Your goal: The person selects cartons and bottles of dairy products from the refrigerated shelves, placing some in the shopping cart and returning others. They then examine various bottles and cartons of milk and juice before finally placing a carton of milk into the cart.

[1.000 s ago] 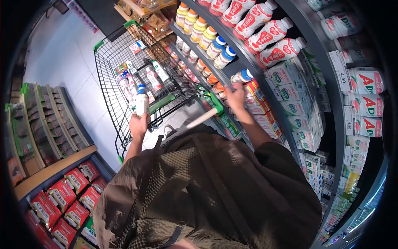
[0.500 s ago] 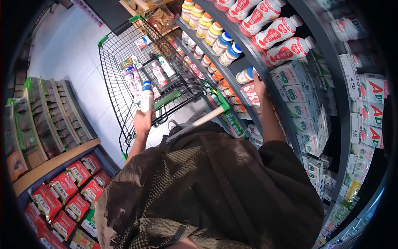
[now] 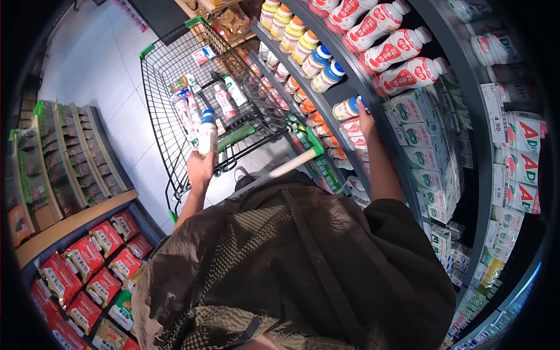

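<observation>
My left hand (image 3: 201, 168) is wrapped round the lower part of a white bottle with a blue cap (image 3: 207, 133), held upright over the near left side of the shopping cart (image 3: 153, 99). At the shelf on the right, my right hand (image 3: 366, 119) grips a blue-capped bottle (image 3: 347, 109) by its cap end, and the bottle lies tilted at the shelf's edge. Similar blue-capped bottles (image 3: 328, 77) stand just beyond it. Inside the cart are a white bottle with a green cap (image 3: 234, 90), a pink-and-white bottle (image 3: 223, 100) and several other packages.
Red-and-white bottles (image 3: 396, 48) and stacked milk cartons (image 3: 419, 134) fill the shelves at the right. The cart's handle (image 3: 291, 164) is just ahead of my body. A bin of red packages (image 3: 84, 256) and a rack of packets (image 3: 76, 157) stand at the left.
The view has shifted slightly. Both hands keep their holds on the bottles, and the bottle in my right hand shows a little more of its side.
</observation>
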A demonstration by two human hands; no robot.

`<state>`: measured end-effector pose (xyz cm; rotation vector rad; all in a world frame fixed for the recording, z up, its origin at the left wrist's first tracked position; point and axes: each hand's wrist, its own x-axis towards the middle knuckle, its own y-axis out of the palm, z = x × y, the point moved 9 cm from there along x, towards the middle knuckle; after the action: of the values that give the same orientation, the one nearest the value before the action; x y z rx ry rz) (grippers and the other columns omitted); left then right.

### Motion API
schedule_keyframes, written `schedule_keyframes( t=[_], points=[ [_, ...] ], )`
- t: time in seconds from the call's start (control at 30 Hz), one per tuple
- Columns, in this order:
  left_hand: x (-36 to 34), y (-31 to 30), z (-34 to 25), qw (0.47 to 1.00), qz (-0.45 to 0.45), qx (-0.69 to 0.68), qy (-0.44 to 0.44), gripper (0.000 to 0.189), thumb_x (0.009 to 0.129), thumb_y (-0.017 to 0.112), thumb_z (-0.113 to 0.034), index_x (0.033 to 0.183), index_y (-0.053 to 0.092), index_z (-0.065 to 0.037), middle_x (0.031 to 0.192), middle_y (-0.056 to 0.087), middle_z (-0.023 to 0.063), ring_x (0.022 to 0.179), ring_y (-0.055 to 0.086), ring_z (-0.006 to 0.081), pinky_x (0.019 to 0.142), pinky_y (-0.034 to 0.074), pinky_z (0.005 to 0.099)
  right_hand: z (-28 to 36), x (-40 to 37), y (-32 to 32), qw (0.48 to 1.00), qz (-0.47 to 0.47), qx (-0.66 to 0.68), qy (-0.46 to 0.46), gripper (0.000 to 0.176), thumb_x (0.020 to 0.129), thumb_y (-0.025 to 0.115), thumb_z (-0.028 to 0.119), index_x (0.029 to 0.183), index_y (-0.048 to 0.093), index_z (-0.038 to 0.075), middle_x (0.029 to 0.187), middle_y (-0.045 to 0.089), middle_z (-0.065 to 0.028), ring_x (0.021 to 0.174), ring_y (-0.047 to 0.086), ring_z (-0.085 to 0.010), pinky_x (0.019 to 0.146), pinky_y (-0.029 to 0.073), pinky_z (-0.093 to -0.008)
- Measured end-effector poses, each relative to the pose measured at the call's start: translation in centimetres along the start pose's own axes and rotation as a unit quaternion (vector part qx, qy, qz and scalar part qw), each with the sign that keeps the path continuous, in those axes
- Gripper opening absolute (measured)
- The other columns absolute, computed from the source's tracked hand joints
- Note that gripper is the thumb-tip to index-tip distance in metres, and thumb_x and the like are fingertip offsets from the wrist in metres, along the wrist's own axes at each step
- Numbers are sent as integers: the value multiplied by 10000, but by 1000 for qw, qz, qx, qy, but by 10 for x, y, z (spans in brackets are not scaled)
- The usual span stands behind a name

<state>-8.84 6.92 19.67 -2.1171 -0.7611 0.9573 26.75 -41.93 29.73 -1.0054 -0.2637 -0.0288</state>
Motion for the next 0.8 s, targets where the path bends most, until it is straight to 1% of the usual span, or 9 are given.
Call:
schedule_keyframes(
  t=[0.07, 0.17, 0.27, 0.37, 0.47, 0.57, 0.67, 0.77, 0.8],
  points=[
    [0, 0, 0, 1000, 2, 2, -2, 698, 773, 653, -494, 1124, 650, 109, 1033, 687, 344, 1008, 671, 469, 924, 504, 486, 9, -2, -4, 1000, 13, -9, 4, 561, 932, 711, 446, 1292, 639, 22, 1307, 659, -177, 1203, 623, -303, 1036, 449, -395],
    [-5, -5, -6, 1000, 11, -6, -12, 702, 776, 656, -493, 1145, 646, 105, 1041, 687, 345, 1017, 673, 466, 928, 506, 484, -1, -4, 4, 997, 18, 55, 41, 547, 932, 711, 452, 1260, 657, 18, 1265, 683, -167, 1153, 650, -299, 1000, 471, -391],
    [-1, -1, -1, 1000, 16, 4, -14, 704, 778, 657, -493, 1159, 644, 98, 1040, 688, 345, 1020, 675, 463, 930, 507, 482, -24, -3, 19, 992, 38, 88, 78, 562, 940, 696, 468, 1274, 649, 19, 1274, 676, -173, 1168, 642, -300, 1012, 461, -384],
    [-2, -2, -2, 1000, 15, 1, -8, 704, 777, 657, -495, 1165, 644, 92, 1031, 690, 345, 1015, 677, 464, 927, 509, 481, -17, -6, 15, 993, 41, 64, 95, 594, 941, 681, 495, 1292, 635, 18, 1272, 674, -174, 1178, 636, -295, 1020, 454, -378],
    [-3, -3, -3, 1000, 8, -4, -8, 702, 775, 659, -495, 1164, 646, 89, 1019, 693, 342, 1003, 680, 464, 919, 512, 482, -27, -4, 21, 992, 40, 84, 88, 639, 933, 674, 528, 1317, 619, 20, 1287, 666, -177, 1193, 628, -296, 1032, 445, -376],
    [0, 1, 0, 1000, 17, -6, -11, 707, 775, 658, -494, 1179, 643, 85, 1009, 696, 339, 995, 683, 464, 914, 515, 482, -22, -7, 17, 991, 51, 56, 114, 668, 924, 676, 546, 1327, 611, 18, 1308, 656, -183, 1204, 622, -305, 1041, 439, -378],
    [0, 0, 0, 1000, 17, 3, -11, 712, 776, 657, -493, 1190, 636, 85, 1006, 697, 340, 994, 685, 461, 913, 517, 481, -12, -8, 10, 995, 33, 28, 90, 707, 923, 618, 608, 1330, 621, 29, 1345, 631, -223, 1255, 590, -383, 1046, 439, -428],
    [-3, -3, -4, 1000, 17, -3, -7, 714, 777, 657, -490, 1196, 632, 87, 1009, 694, 344, 1001, 685, 458, 915, 517, 479, -9, -8, 8, 994, 36, 14, 106, 769, 914, 601, 643, 1372, 583, 25, 1374, 607, -236, 1284, 567, -398, 1071, 427, -432],
    [-3, -3, -4, 1000, 14, -2, -5, 710, 777, 658, -489, 1188, 633, 89, 1005, 694, 345, 998, 686, 459, 912, 517, 480, -9, -9, 8, 991, 38, -4, 126, 777, 915, 594, 645, 1381, 573, 24, 1379, 601, -243, 1289, 562, -401, 1077, 424, -434]
  ],
)
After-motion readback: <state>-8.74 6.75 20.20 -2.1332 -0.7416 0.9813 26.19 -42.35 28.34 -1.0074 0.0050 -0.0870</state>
